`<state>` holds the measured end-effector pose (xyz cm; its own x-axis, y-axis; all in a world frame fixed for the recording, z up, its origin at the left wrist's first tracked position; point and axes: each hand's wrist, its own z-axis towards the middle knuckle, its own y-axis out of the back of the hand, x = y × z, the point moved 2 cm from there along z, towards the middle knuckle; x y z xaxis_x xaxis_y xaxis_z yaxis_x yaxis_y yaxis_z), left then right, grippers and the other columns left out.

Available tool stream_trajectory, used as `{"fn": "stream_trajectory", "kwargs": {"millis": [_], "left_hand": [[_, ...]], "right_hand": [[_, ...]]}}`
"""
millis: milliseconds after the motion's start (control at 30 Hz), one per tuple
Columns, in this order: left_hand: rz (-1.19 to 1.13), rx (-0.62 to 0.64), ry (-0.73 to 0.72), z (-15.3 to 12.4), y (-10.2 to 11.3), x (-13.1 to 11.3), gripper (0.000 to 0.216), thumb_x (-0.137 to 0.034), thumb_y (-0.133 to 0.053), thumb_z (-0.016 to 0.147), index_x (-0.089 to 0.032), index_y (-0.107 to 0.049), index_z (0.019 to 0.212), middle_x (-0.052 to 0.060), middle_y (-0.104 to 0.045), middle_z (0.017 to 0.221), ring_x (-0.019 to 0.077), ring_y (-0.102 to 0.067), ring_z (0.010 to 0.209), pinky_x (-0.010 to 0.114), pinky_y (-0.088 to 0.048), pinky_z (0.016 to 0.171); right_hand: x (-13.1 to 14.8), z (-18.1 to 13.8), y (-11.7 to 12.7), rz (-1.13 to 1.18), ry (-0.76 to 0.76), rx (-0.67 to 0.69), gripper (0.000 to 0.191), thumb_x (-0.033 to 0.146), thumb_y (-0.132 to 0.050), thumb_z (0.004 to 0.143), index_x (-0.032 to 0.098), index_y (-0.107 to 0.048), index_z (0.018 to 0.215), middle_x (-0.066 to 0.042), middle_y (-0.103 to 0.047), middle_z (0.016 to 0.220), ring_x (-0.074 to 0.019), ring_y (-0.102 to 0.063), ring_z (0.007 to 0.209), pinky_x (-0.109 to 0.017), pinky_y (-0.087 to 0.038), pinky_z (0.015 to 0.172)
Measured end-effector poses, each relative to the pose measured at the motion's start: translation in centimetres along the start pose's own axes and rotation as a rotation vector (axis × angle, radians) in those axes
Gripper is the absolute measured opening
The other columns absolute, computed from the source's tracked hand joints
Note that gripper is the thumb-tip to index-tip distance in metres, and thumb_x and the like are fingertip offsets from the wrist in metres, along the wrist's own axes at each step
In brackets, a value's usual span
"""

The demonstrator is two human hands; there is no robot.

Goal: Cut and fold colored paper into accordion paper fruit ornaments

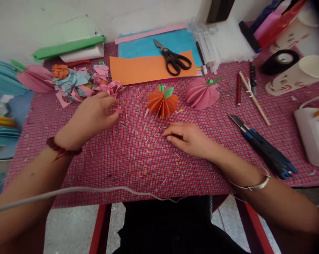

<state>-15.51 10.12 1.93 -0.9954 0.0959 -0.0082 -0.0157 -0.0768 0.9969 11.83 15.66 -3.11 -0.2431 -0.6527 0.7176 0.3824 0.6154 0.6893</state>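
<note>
My left hand (93, 114) hovers over the red checked tablecloth (138, 165), its fingers pinched on a small pink paper scrap (118, 109). Flat on the cloth lies my right hand (187, 137), fingers together and stretched out, holding nothing. Just beyond it stands an orange folded-paper pumpkin (161, 103) with a green leaf. A pink paper pumpkin (201, 93) sits to its right. A heap of crumpled pink, blue and orange paper offcuts (80, 83) lies behind my left hand.
Black scissors (173, 60) rest on orange and blue paper sheets at the back. A blue utility knife (262, 146), pens and a wooden stick lie on the right. Paper cups (299, 74), a tape roll (281, 60) and a white container (313, 134) stand far right. Tiny paper trimmings litter the cloth.
</note>
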Motion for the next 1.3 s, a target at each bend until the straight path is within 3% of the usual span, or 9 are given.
{"fn": "stream_trajectory", "kwargs": {"millis": [167, 300, 533, 700, 833, 967, 1133, 1233, 1300], "left_hand": [[0.172, 0.085, -0.014, 0.7, -2.6, -0.8, 0.017, -0.018, -0.043, 0.086, -0.018, -0.059, 0.079, 0.007, -0.055, 0.078, 0.0227, -0.054, 0.074, 0.034, -0.040, 0.063], [0.285, 0.018, -0.075, 1.0, -2.6, 0.0, 0.023, -0.014, -0.037, 0.091, -0.015, -0.058, 0.081, 0.011, -0.057, 0.085, 0.0232, -0.052, 0.081, 0.034, -0.040, 0.068], [0.202, -0.233, 0.110, 3.8, -1.9, 4.0, 0.037, -0.040, -0.040, 0.094, -0.012, -0.063, 0.098, 0.015, -0.061, 0.107, 0.0265, -0.050, 0.102, 0.042, -0.039, 0.088], [0.110, -0.178, 0.051, 6.3, -3.4, 3.8, 0.037, -0.041, -0.049, 0.088, -0.013, -0.059, 0.110, 0.014, -0.059, 0.114, 0.0294, -0.051, 0.107, 0.042, -0.036, 0.092], [0.203, -0.050, -0.005, 6.6, -4.3, 4.2, 0.026, -0.027, -0.039, 0.089, -0.016, -0.062, 0.093, 0.012, -0.060, 0.099, 0.0283, -0.053, 0.099, 0.040, -0.036, 0.086], [0.330, -0.005, -0.015, 5.2, -3.3, 5.5, 0.027, -0.025, -0.036, 0.089, -0.015, -0.061, 0.087, 0.013, -0.059, 0.092, 0.0280, -0.051, 0.094, 0.042, -0.035, 0.085], [0.292, 0.021, 0.139, 5.1, -1.2, 6.7, 0.023, -0.026, -0.046, 0.083, -0.012, -0.063, 0.077, 0.010, -0.059, 0.085, 0.0242, -0.048, 0.089, 0.043, -0.035, 0.084], [0.184, 0.111, 0.254, 7.1, -0.5, 8.0, 0.031, -0.039, -0.054, 0.079, -0.013, -0.063, 0.064, 0.002, -0.051, 0.059, 0.0175, -0.046, 0.068, 0.039, -0.038, 0.077], [0.095, 0.080, 0.324, 8.9, -0.5, 9.7, 0.040, -0.047, -0.055, 0.079, -0.013, -0.062, 0.059, -0.002, -0.042, 0.045, 0.0136, -0.040, 0.058, 0.034, -0.039, 0.072]], "right_hand": [[0.0, 0.0, 0.0, 0.013, 0.000, 0.002, 0.018, 0.015, -0.050, 0.089, 0.017, -0.065, 0.098, -0.005, -0.068, 0.094, -0.0158, -0.062, 0.087, -0.029, -0.046, 0.080], [0.0, 0.0, 0.0, 0.006, -0.018, 0.018, 0.018, 0.017, -0.049, 0.090, 0.018, -0.065, 0.098, -0.005, -0.068, 0.093, -0.0159, -0.062, 0.085, -0.030, -0.047, 0.078], [0.1, 0.1, 0.1, 0.026, -0.008, 0.025, 0.019, 0.014, -0.049, 0.090, 0.018, -0.065, 0.100, -0.004, -0.068, 0.095, -0.0152, -0.062, 0.088, -0.029, -0.046, 0.080], [0.1, 0.0, 0.1, 0.035, -0.014, 0.035, 0.019, 0.014, -0.048, 0.090, 0.017, -0.065, 0.099, -0.005, -0.067, 0.094, -0.0149, -0.061, 0.087, -0.028, -0.047, 0.080], [0.1, 0.1, 0.1, 0.046, -0.034, 0.044, 0.019, 0.015, -0.048, 0.091, 0.017, -0.064, 0.100, -0.005, -0.067, 0.094, -0.0151, -0.061, 0.087, -0.029, -0.047, 0.079], [0.0, 0.1, 0.1, 0.044, -0.021, 0.047, 0.020, 0.016, -0.047, 0.091, 0.016, -0.065, 0.100, -0.005, -0.066, 0.093, -0.0154, -0.061, 0.085, -0.029, -0.047, 0.079], [0.0, 0.0, 0.1, 0.052, -0.015, 0.063, 0.019, 0.015, -0.047, 0.091, 0.017, -0.064, 0.099, -0.004, -0.066, 0.091, -0.0149, -0.060, 0.085, -0.029, -0.047, 0.078], [0.0, -0.1, 0.2, 0.059, -0.018, 0.067, 0.019, 0.015, -0.047, 0.091, 0.018, -0.064, 0.099, -0.004, -0.066, 0.091, -0.0149, -0.060, 0.084, -0.028, -0.047, 0.077], [0.1, 0.0, 0.2, 0.071, -0.014, 0.065, 0.019, 0.014, -0.048, 0.090, 0.019, -0.064, 0.100, -0.004, -0.066, 0.091, -0.0149, -0.060, 0.084, -0.028, -0.047, 0.077]]}}
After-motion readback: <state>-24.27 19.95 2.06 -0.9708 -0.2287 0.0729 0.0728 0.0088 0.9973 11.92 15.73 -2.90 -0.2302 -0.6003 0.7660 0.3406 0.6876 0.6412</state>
